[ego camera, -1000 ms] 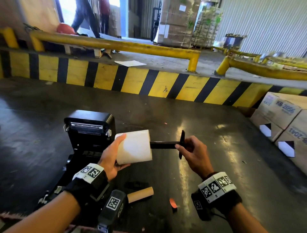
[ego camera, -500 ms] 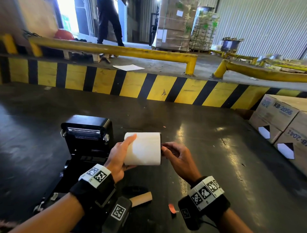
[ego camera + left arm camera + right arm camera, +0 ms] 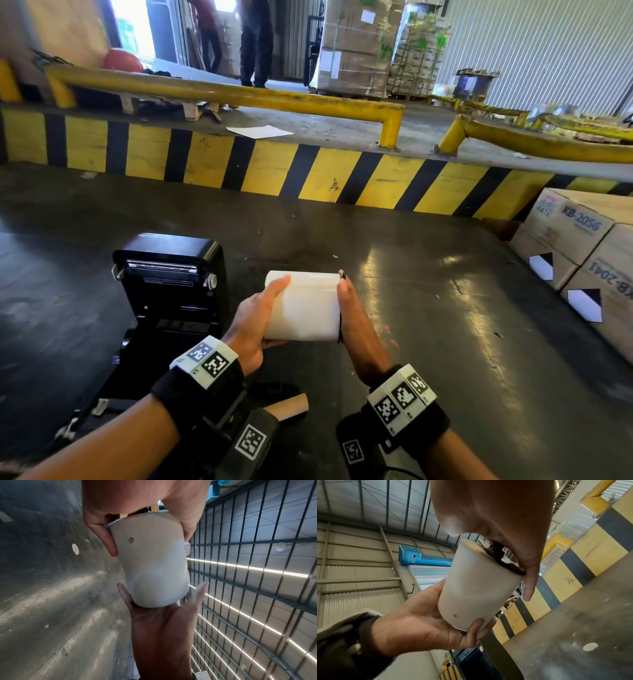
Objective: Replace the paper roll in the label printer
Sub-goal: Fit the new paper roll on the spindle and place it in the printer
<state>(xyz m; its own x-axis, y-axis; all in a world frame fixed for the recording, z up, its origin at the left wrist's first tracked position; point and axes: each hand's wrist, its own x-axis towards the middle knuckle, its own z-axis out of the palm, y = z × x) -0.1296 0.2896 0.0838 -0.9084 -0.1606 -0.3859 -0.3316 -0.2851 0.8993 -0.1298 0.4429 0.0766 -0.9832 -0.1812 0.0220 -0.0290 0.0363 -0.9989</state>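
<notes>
Paper roll [image 3: 303, 306] lay with its long axis running 9 to 3 o'clock in the head view, held above a dark, glossy floor [image 3: 428, 325]; a yellow-and-black striped kerb [image 3: 274, 168] crossed at 12. The left hand [image 3: 253, 320] curled round its 9 o'clock end and the right hand [image 3: 352, 318] pressed flat on its 3 o'clock end. An open label printer [image 3: 171, 291] stood at 9.

Left wrist: the roll [image 3: 152, 563] ran 12 to 6, left fingers [image 3: 106, 536] wrapping the top, right hand [image 3: 163, 622] below.

Right wrist: a black part, perhaps a spindle flange [image 3: 505, 562], sat at the roll's [image 3: 476, 585] upper end under the right hand [image 3: 501, 520], left hand [image 3: 423, 626] cupping below.
</notes>
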